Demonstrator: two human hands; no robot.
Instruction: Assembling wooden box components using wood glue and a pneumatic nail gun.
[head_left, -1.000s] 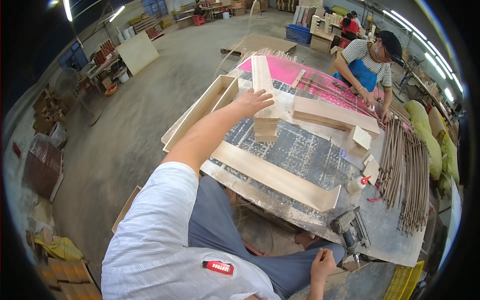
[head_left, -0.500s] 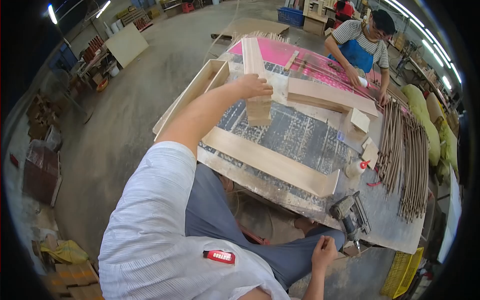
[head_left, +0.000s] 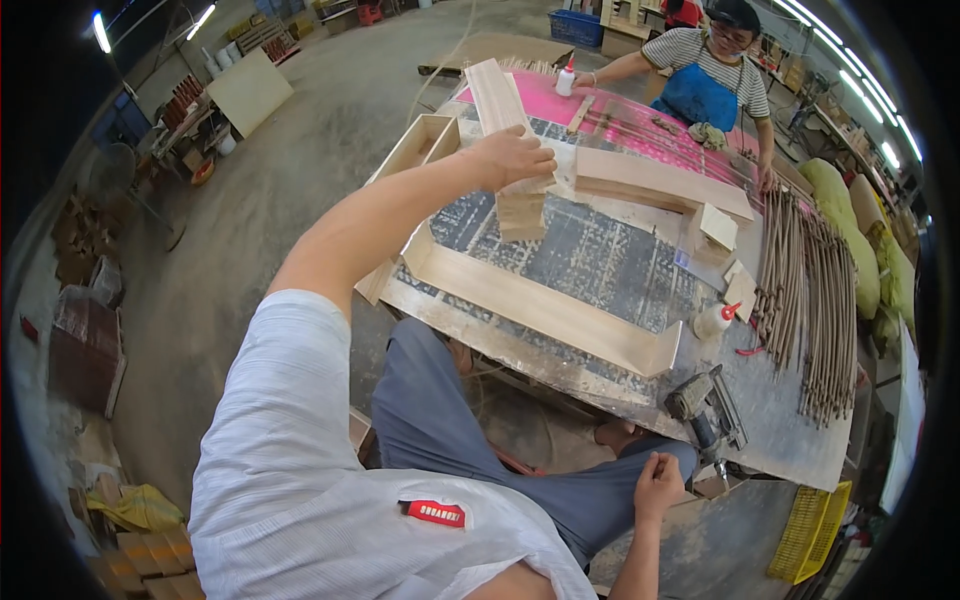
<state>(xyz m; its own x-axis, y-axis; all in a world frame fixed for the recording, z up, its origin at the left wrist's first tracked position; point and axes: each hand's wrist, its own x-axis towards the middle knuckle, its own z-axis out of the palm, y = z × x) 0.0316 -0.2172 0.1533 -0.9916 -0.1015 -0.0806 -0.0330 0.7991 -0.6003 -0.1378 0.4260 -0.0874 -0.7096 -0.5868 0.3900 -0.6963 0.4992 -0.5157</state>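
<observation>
My left hand (head_left: 512, 157) is stretched across the table, its fingers closed over the near end of a pale wooden board (head_left: 494, 95). That board lies slanted on a stack of similar boards (head_left: 521, 222). Close to me sits a long, shallow wooden piece with upright ends (head_left: 540, 300), a three-sided frame open at the top. By my right knee, my right hand (head_left: 660, 482) is held with its fingers curled together; whether anything is inside them is hidden. A nail gun (head_left: 705, 408) lies at the table's near right edge, just beyond that hand.
Left of the stack stands a narrow wooden box (head_left: 420, 145). Further right are stacked boards (head_left: 660, 185), a glue bottle (head_left: 712, 320) and bundled thin brown rods (head_left: 825, 320). Across the pink surface, a co-worker (head_left: 700, 85) holds another white bottle (head_left: 566, 78). A yellow crate (head_left: 810, 530) stands below.
My left hand has turned the top board, so its far end has swung left, off line with the stack. The co-worker's hand has carried the white bottle leftward. My right hand stays by the knee.
</observation>
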